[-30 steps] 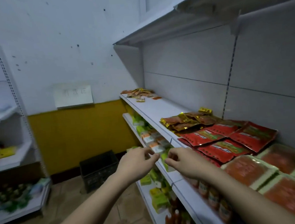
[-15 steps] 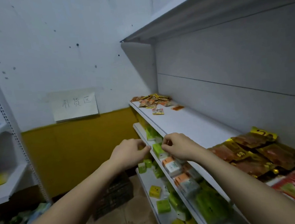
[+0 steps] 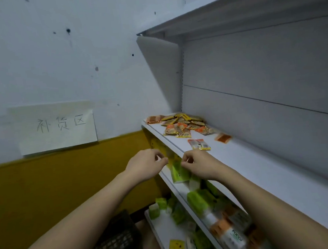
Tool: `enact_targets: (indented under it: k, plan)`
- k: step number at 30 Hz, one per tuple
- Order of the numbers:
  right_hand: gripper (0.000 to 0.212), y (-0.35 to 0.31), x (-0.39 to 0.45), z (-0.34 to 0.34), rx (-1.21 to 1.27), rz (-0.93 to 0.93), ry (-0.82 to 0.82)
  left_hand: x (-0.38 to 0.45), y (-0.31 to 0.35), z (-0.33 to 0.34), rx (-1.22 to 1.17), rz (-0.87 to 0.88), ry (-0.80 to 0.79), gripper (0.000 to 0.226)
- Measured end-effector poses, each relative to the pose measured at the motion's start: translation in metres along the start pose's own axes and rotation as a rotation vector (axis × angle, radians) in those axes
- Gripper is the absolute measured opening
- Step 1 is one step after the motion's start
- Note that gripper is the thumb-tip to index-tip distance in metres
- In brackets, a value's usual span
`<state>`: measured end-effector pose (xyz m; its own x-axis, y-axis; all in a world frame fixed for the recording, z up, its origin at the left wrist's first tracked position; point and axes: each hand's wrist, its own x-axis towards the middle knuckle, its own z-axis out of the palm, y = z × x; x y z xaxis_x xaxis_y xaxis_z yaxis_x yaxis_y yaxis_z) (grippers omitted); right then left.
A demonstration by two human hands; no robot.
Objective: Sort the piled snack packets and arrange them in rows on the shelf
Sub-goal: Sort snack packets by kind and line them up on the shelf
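Observation:
A pile of small orange and yellow snack packets lies at the far left end of the white shelf. Two loose packets lie nearer: a red and white one and a small orange one. My left hand and my right hand are held side by side at the shelf's front edge, short of the pile. Both have fingers curled, thumb against forefinger, with nothing visible in them.
Lower shelves hold green boxes and orange-and-white packs. A black crate stands on the floor at the left. A paper sign hangs on the wall. Another shelf juts out overhead.
The view has shifted left along the shelf. The red and brown packets have dropped out of sight and the far pile is much closer. Both hands stay together in front.

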<state>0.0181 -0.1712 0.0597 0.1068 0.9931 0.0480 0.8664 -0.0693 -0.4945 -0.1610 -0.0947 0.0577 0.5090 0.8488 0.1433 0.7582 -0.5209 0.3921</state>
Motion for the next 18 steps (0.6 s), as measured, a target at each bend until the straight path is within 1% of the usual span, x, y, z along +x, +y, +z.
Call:
enact_targets:
  k: [4, 8, 14, 18]
  plan:
    - [0.016, 0.015, 0.070, -0.001, 0.027, 0.079, 0.035, 0.081, -0.027, 0.003, -0.056, 0.050, -0.017, 0.031]
    - [0.017, 0.044, 0.140, 0.006, 0.099, 0.120, 0.083, 0.157, -0.052, 0.036, -0.125, 0.079, -0.042, 0.027]
    - [0.019, 0.098, 0.237, 0.019, 0.257, 0.162, 0.163, 0.264, -0.080, 0.074, -0.235, 0.040, -0.077, 0.021]
    - [0.020, 0.120, 0.302, 0.012, 0.356, 0.178, 0.246, 0.330, -0.099, 0.079, -0.283, 0.065, -0.030, 0.017]
